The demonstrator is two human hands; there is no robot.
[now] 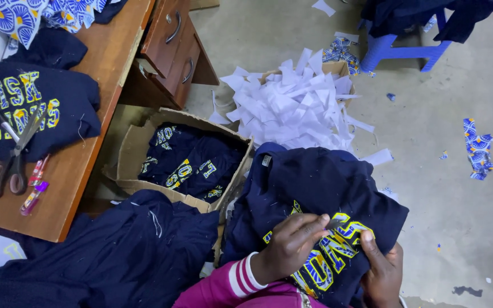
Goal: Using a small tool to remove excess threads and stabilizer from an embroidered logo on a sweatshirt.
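— Where's the navy sweatshirt (315, 194)?
— On the lap, beside the cardboard box (138, 154) of folded ones.
— The hands?
— Left hand (289, 245): grip pinching a small blade on the yellow lettering. Right hand (380, 271): grip closed on the fabric's edge.
— Elsewhere?
— Scissors (15, 154) on the worktop (104, 63).

Scissors (13, 157) lie on the wooden surface (95, 74). A cardboard box (135, 151) holds dark shirts; white paper strips (292, 105) fill another box beside a blue stool (397, 48).
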